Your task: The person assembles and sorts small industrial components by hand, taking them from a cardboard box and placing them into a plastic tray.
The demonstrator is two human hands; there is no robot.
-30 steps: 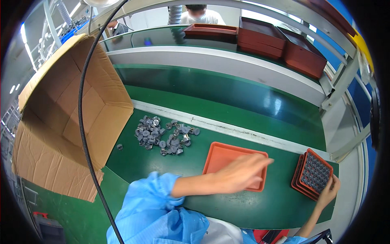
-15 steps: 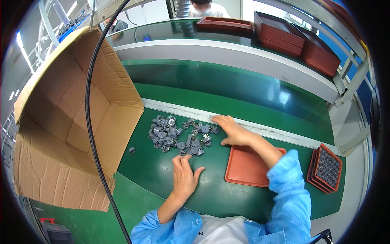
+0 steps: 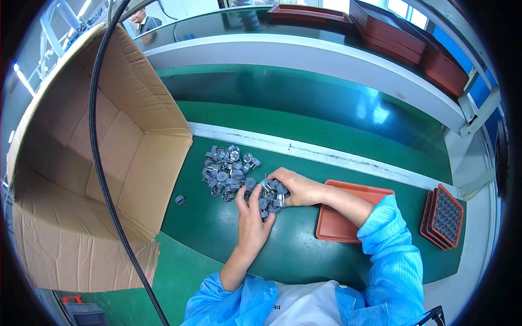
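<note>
Between cardboard box [image 3: 81,163] and orange tray [image 3: 348,217], both hands gather grey parts [image 3: 231,174].

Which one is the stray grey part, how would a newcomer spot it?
Start at the big open cardboard box lying on its side on the left of the green table. Just off the box's lower right flap sits a single small grey part. Unlike the pile of grey parts by the left hand and right hand, it lies alone on bare green.
</note>
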